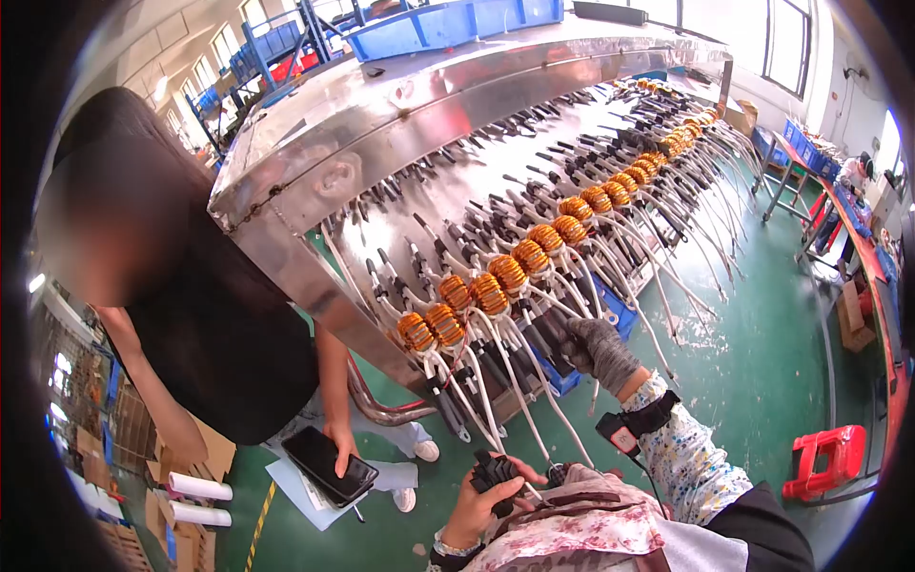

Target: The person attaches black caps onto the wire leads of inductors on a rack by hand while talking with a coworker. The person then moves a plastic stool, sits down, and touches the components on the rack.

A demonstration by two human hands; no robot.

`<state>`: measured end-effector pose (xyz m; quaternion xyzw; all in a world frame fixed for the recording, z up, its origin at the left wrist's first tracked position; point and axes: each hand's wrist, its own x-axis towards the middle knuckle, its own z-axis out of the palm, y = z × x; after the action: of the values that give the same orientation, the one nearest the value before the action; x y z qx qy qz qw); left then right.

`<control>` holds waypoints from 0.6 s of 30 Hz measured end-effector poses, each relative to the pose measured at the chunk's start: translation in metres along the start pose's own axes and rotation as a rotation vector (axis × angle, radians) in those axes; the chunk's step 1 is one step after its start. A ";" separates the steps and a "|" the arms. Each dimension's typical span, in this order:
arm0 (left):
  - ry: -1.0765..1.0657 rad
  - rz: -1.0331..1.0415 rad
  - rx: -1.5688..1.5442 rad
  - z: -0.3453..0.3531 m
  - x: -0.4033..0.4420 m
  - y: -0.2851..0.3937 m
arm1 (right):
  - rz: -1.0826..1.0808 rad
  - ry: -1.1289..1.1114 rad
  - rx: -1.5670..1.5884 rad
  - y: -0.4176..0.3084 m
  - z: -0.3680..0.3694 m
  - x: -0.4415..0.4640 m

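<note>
- My left hand (474,507) is closed, fingers curled around a bunch of black pieces (494,471), low in front of my apron (581,524).
- My gloved right hand (608,353) has bent fingers at the black-sleeved leads (551,334); I cannot tell whether they grip.
- Those leads hang below the copper-coloured coils (509,274), which run in a row along the metal bench (334,176).
- My right wrist's device (621,437) has a red-and-white face, its marks too small to read.
- On my left, a person (219,315) holds a dark phone (324,465) above papers (297,496).
</note>
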<state>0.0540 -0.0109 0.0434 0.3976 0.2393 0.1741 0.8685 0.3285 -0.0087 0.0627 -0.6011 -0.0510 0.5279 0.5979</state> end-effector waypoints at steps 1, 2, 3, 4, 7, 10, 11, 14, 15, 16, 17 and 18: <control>0.001 -0.020 -0.017 0.003 0.001 0.002 | -0.056 -0.006 0.014 0.002 0.002 -0.002; -0.032 -0.020 -0.001 0.003 0.001 0.004 | -0.058 -0.031 0.032 0.002 0.001 -0.010; -0.004 -0.003 -0.014 0.007 0.000 0.005 | -0.043 -0.036 0.031 0.004 -0.002 -0.023; 0.001 0.002 -0.028 0.007 -0.002 0.008 | -0.177 -0.146 -0.065 0.008 -0.007 -0.035; 0.011 0.010 -0.035 0.006 0.000 0.011 | -0.381 -0.385 -0.181 0.016 0.004 -0.089; -0.002 -0.013 -0.029 -0.001 0.007 0.000 | -0.498 -0.548 -0.643 0.038 0.010 -0.103; 0.005 -0.018 -0.039 -0.002 0.009 -0.004 | -0.664 -0.542 -0.797 0.043 0.013 -0.106; 0.078 0.009 -0.013 0.011 0.012 0.001 | -0.799 -0.466 -0.508 0.059 0.007 -0.103; 0.058 0.003 -0.006 0.016 0.014 0.003 | -0.809 -0.444 -0.507 0.056 0.007 -0.105; 0.047 -0.002 -0.003 0.021 0.016 0.006 | -0.675 -0.473 -0.369 0.053 0.007 -0.108; 0.037 -0.008 0.000 0.024 0.018 0.007 | -0.543 -0.501 -0.229 0.052 0.005 -0.111; 0.055 -0.025 0.016 0.025 0.020 0.005 | -0.597 -0.504 -0.301 0.052 0.002 -0.109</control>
<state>0.0839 -0.0130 0.0563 0.3963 0.2696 0.1721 0.8606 0.2499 -0.0978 0.0858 -0.4927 -0.4443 0.4486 0.5989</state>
